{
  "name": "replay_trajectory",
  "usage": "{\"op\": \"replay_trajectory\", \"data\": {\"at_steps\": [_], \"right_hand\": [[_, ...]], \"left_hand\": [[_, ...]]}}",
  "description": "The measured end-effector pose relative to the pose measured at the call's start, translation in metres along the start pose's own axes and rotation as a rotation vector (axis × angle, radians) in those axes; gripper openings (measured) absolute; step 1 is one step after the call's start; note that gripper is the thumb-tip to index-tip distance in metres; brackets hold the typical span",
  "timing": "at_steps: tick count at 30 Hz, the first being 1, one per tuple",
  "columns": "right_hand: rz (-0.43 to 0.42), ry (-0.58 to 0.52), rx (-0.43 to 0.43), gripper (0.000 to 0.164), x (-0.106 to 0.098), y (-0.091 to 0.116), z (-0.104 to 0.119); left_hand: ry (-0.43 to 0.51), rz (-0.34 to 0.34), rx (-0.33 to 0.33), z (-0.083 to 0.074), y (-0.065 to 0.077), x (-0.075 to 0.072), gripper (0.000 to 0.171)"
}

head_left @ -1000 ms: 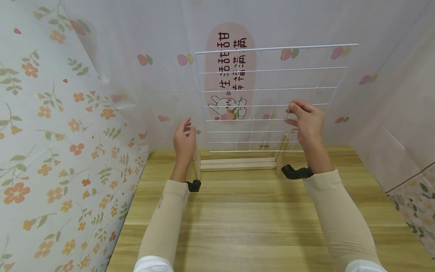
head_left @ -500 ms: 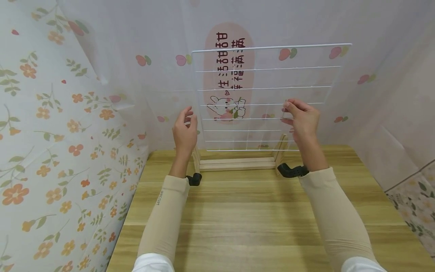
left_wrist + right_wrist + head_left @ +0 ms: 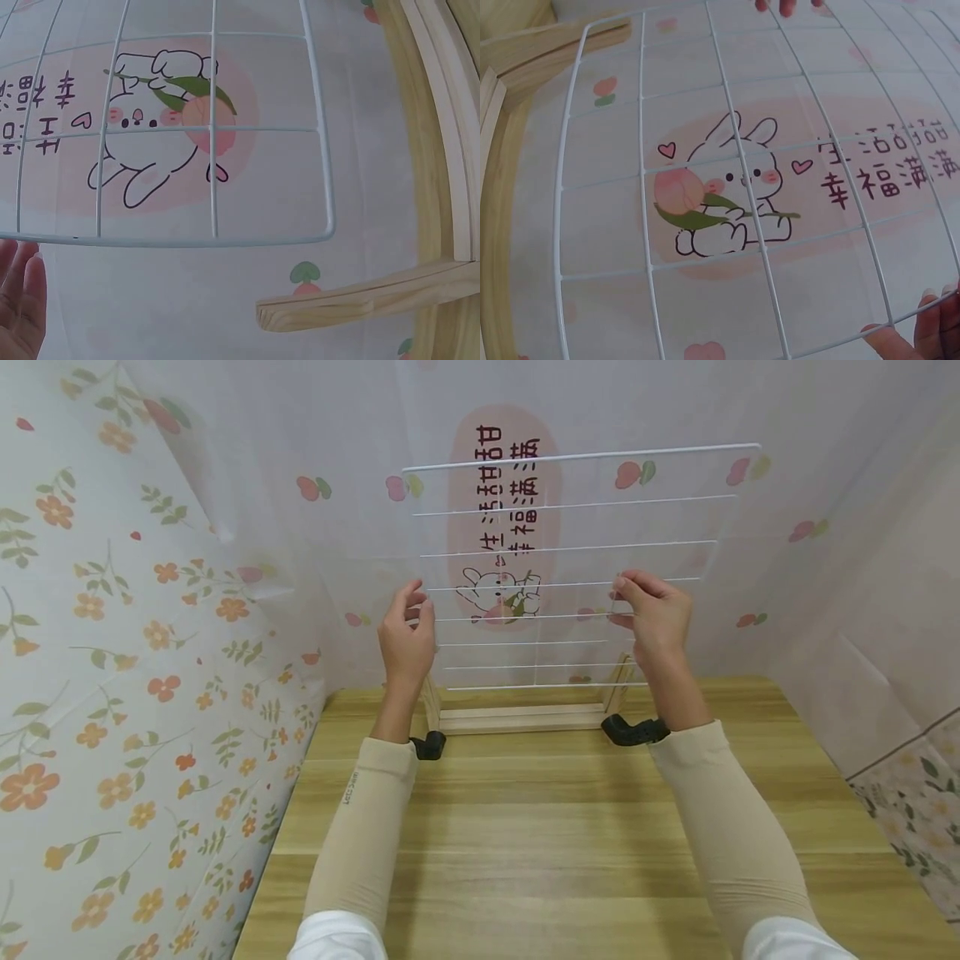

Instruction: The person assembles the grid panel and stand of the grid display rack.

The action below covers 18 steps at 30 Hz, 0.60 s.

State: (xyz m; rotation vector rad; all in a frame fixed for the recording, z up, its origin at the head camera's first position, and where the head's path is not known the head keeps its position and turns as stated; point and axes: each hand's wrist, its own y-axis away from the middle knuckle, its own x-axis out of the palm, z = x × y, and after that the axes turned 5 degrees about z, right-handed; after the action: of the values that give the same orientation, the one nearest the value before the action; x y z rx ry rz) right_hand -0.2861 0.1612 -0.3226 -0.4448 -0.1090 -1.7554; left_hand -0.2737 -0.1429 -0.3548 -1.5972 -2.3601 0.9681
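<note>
A white wire grid panel (image 3: 581,457) is held up above the wooden stand (image 3: 525,719), in front of the printed backdrop. At its right side edge, my right hand (image 3: 658,617) pinches the wire between thumb and fingers. My left hand (image 3: 407,635) is at the opposite edge, fingers loosely bent, fingertips right at the frame. In the left wrist view, the fingers (image 3: 22,300) lie just under the panel's rim (image 3: 214,242). The right wrist view has the right fingers (image 3: 930,330) on the near edge, and the panel's lower corner near the stand's wood (image 3: 547,49).
The stand has two uprights joined by a crossbar and rests near the back of the wood-grain table (image 3: 525,843). Floral cloth (image 3: 165,693) hangs along the left, and a pale cloth wall (image 3: 892,635) rises on the right. Black camera mounts (image 3: 633,731) sit at both wrists.
The grid panel has shifted left and slightly up, with my right hand moving along with it. My left hand has risen a little along the panel's left edge.
</note>
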Motion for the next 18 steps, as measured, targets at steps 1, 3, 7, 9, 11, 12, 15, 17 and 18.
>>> {"op": "replay_trajectory", "data": {"at_steps": [1, 3, 7, 9, 11, 12, 15, 17, 18], "right_hand": [[0.003, 0.003, -0.003, 0.015, 0.001, 0.000, 0.000], [0.007, 0.025, -0.012, 0.010, 0.004, 0.001, -0.001], [0.014, 0.063, -0.011, 0.008, 0.008, 0.002, 0.000], [0.015, 0.079, -0.008, 0.010, 0.009, 0.003, 0.000], [0.015, 0.093, -0.007, 0.015, 0.010, 0.003, 0.001], [0.015, 0.093, -0.005, 0.016, 0.011, 0.003, 0.001], [0.017, 0.102, -0.011, 0.016, 0.012, 0.003, 0.001], [0.020, 0.101, -0.011, 0.014, 0.014, 0.003, 0.001], [0.022, 0.100, -0.010, 0.012, 0.014, 0.003, 0.001]], "left_hand": [[-0.005, -0.002, 0.001, 0.000, -0.001, 0.000, 0.033], [-0.016, -0.007, 0.005, 0.001, -0.002, 0.000, 0.033], [-0.036, -0.013, 0.017, 0.001, -0.003, -0.001, 0.031], [-0.041, -0.012, 0.024, 0.001, -0.004, -0.002, 0.029], [-0.044, -0.011, 0.034, 0.000, -0.004, -0.002, 0.029], [-0.047, -0.011, 0.038, 0.000, -0.005, -0.003, 0.029], [-0.051, -0.013, 0.043, -0.002, -0.005, -0.005, 0.029], [-0.051, -0.016, 0.037, -0.003, -0.004, -0.006, 0.029], [-0.053, -0.019, 0.033, -0.003, -0.004, -0.007, 0.029]]}}
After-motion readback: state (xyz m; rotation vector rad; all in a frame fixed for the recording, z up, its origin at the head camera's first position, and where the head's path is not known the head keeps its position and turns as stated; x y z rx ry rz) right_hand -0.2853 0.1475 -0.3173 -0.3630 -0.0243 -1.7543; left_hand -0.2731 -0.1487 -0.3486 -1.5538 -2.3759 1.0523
